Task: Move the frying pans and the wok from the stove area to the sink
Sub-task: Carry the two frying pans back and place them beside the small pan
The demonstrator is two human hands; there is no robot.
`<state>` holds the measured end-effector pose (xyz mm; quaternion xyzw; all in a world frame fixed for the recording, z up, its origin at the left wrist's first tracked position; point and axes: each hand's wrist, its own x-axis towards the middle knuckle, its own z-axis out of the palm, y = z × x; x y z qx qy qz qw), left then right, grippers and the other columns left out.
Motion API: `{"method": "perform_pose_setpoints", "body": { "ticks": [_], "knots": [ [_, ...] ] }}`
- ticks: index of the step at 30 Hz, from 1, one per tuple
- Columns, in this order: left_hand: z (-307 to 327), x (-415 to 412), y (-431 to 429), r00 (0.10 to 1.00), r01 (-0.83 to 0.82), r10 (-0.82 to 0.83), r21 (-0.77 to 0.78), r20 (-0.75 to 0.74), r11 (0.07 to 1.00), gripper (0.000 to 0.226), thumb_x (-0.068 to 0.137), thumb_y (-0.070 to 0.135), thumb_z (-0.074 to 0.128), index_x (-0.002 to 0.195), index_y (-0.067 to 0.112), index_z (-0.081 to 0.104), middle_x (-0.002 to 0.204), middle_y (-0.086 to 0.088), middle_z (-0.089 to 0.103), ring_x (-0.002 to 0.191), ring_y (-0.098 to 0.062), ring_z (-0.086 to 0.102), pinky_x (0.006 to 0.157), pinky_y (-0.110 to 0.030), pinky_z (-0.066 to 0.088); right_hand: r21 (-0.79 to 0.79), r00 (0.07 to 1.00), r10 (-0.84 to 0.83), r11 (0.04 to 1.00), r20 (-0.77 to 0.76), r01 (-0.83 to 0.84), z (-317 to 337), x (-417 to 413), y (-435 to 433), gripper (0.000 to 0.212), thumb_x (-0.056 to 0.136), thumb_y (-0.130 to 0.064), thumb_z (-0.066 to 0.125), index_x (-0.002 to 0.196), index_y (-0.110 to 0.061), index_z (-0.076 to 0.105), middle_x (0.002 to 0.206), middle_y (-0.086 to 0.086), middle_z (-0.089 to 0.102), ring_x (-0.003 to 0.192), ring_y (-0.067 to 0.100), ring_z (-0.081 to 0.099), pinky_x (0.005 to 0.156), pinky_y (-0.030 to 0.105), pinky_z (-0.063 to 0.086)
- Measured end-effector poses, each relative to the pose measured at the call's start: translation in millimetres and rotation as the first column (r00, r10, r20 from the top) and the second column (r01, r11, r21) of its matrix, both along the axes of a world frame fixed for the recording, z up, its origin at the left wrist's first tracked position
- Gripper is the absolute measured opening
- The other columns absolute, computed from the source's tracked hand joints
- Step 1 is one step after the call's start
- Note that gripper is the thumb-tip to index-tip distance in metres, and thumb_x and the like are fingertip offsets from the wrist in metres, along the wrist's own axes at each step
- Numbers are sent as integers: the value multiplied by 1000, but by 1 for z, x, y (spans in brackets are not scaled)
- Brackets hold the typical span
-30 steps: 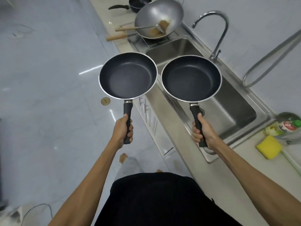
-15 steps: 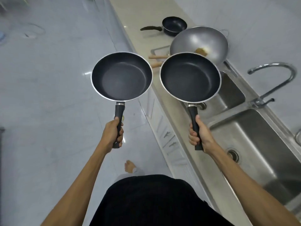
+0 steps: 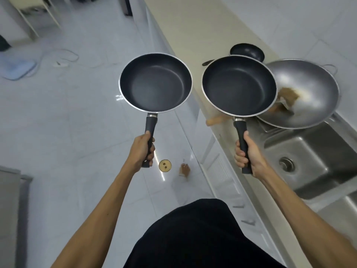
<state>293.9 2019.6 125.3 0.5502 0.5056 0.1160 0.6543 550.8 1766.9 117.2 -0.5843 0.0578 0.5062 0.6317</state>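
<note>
I hold two black frying pans level in front of me. My left hand (image 3: 142,151) grips the handle of the left frying pan (image 3: 155,83), which hangs over the floor. My right hand (image 3: 249,154) grips the handle of the right frying pan (image 3: 238,86), over the counter edge. Behind it a steel wok (image 3: 313,93) with brown residue and a spatula sits on the counter, partly hidden. A small black pan (image 3: 248,51) lies farther back. The steel sink (image 3: 316,161) is at right, below the wok.
The beige counter (image 3: 193,26) runs along the right, with white cabinet fronts (image 3: 222,171) below it. A round floor drain (image 3: 165,165) and a brown scrap (image 3: 184,170) lie on the white tiled floor. A cable and blue mat lie at far left.
The view has swung left and along the counter: the faucet has left the frame and the sink has slid toward the right edge. Both pans stay held in the same grip.
</note>
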Motion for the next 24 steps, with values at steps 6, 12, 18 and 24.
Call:
{"method": "perform_pose_setpoints", "body": {
  "ticks": [6, 12, 18, 24],
  "knots": [
    [3, 78, 107, 1000, 1, -1, -16, -5, 1000, 39, 106, 43, 38, 86, 13, 53, 52, 2, 48, 35, -14, 38, 36, -24, 38, 51, 1000, 1, 999, 5, -1, -11, 74, 122, 53, 100, -64, 41, 77, -16, 47, 44, -4, 34, 26, 8, 27, 30, 16, 26],
    [8, 150, 208, 1000, -19, 18, -54, -24, 998, 40, 108, 41, 37, 85, 13, 52, 51, 2, 48, 35, -13, 38, 35, -23, 39, 29, 1000, 8, 1000, -26, -7, -13, 152, 244, 53, 99, -65, 42, 75, -18, 47, 44, -4, 34, 26, 9, 28, 31, 16, 27],
    [2, 195, 293, 1000, -8, 6, -89, -26, 996, 39, 109, 41, 37, 87, 12, 52, 52, 1, 48, 35, -13, 38, 35, -23, 39, -20, 999, -10, 1000, -38, 9, -15, 205, 324, 54, 100, -64, 40, 75, -17, 45, 44, -4, 33, 26, 9, 27, 30, 17, 26],
    [-12, 254, 400, 997, 74, -75, -91, -6, 993, 39, 108, 41, 38, 88, 11, 52, 53, 1, 47, 36, -13, 37, 35, -23, 39, -34, 994, -98, 995, -45, 96, -24, 226, 400, 54, 101, -63, 39, 75, -16, 45, 44, -3, 32, 26, 9, 26, 31, 16, 23]
  ]
}}
